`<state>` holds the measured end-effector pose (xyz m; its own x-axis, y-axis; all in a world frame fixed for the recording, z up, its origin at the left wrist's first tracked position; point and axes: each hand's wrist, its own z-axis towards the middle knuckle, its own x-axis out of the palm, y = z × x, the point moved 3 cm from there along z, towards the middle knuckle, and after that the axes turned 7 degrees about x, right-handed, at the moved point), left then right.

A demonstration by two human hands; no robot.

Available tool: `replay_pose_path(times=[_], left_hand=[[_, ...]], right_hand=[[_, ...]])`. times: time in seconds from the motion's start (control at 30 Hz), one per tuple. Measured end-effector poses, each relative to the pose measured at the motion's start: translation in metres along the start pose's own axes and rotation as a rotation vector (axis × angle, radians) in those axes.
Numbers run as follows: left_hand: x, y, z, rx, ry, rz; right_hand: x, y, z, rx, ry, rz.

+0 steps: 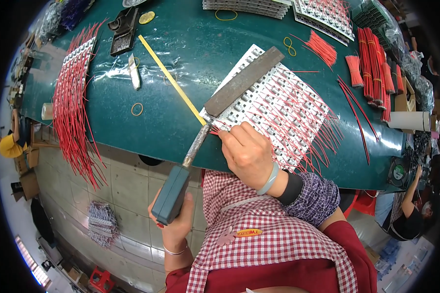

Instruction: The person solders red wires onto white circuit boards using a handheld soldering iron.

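Note:
My left hand (183,217) is wrapped round the dark green body of a soldering gun (172,193). Its long metal barrel points up to the left corner of a white circuit board panel (244,56). My right hand (247,149) pinches red wires (214,130) by that corner, close to the barrel's tip; the exact contact is too small to make out. Many red wires trail from the panel's right part. Across its upper left lies a flat dark metal bar (244,80). A thin yellow strip (171,78) runs over the table and ends beside the tip.
A wired panel (73,83) hangs over the table's left edge. Red wire bundles (371,68) lie at the right, with loose wires (359,112) nearer. Stacked panels (249,7) stand at the back. A black metal holder (124,31) and a knife-like piece (134,72) sit left.

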<state>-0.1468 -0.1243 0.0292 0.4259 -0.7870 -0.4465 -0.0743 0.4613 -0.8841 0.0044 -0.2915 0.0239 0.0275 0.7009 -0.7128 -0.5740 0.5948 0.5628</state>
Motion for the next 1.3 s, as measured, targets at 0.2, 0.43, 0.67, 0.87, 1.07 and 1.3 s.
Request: replay_pose_path(times=[0.2,0.43,0.67,0.87,1.07,1.3], left_hand=[[-0.007,0.015,-0.017,-0.127,-0.091,-0.16],[0.002,0.011,-0.009,-0.071,-0.13,-0.187],[0.023,-0.014,0.026,-0.346,-0.309,-0.689],[0.043,-0.008,0.057,-0.498,-0.291,-0.997],[0.08,-0.019,0.089,-0.353,-0.299,-1.152],[0.096,-0.032,0.102,-0.329,-0.288,-0.986]], right_hand=[[0.0,0.001,-0.001,0.003,0.01,-0.012],[-0.003,0.001,0.0,0.019,0.012,-0.013],[-0.061,0.001,-0.005,0.05,0.173,-0.019],[-0.104,-0.049,0.054,0.069,0.101,0.013],[-0.065,-0.174,0.107,0.528,0.076,0.403],[-0.05,-0.165,0.11,0.573,0.176,0.494]])
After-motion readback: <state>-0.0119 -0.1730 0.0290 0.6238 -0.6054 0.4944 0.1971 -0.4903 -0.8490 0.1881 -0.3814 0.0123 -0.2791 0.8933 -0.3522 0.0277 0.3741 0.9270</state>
